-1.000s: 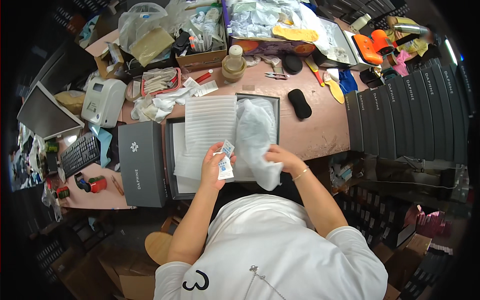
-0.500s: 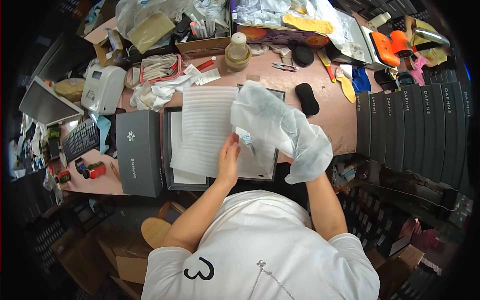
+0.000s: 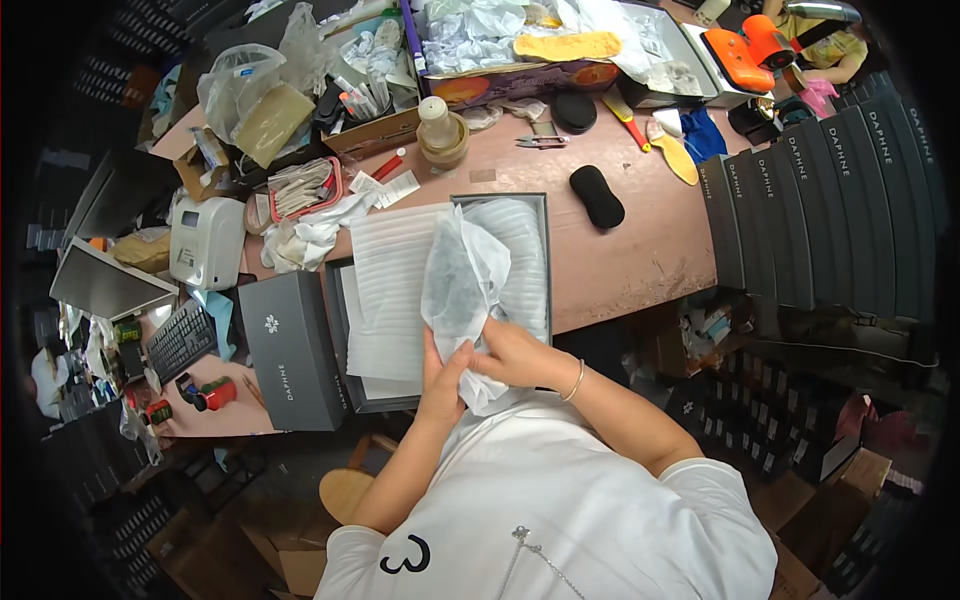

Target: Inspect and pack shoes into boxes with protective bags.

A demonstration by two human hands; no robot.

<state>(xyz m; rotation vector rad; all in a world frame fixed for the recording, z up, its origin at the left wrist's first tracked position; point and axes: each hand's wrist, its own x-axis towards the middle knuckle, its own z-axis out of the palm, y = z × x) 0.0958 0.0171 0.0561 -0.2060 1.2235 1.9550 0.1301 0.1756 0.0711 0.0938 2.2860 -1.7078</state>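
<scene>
You are gripping a white non-woven bag (image 3: 462, 285) with both hands, just above the near edge of the open grey box (image 3: 541, 262). Your left hand (image 3: 443, 368) is closing its fingers on the bag's lower left edge, and your right hand (image 3: 512, 352) is pinching the lower right part, a thin bracelet (image 3: 577, 381) showing at that wrist. The bag is standing up from your hands and leaning over the box, with something dark showing faintly through the fabric. Under it, white ribbed foam sheets (image 3: 388, 290) are lying across the box and spilling over its left side. The grey box lid (image 3: 291, 350) is lying just left of the box on the pink bench (image 3: 640, 262). A black oval pad (image 3: 597, 196) is resting on the bench to the right of the box, well apart from your hands.
</scene>
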